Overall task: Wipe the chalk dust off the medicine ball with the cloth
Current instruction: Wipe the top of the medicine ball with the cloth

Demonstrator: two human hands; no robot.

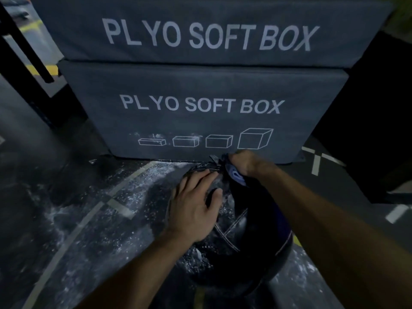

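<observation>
While the medicine ball [240,237] sits on the floor [66,219] just near of the lower plyo box [200,121], left hand [194,208] lies flat on its top-left, fingers spread and relaxed, nothing gripped. Right hand [243,162] at the far top of the ball, fingers curled round the dark cloth [235,175], which has a pale blue patch; grip closed on it. White chalk dust [133,192] scattered over floor left of ball, specks on the ball too. Second plyo box [211,30] stacked on the lower one. Dim lighting.
</observation>
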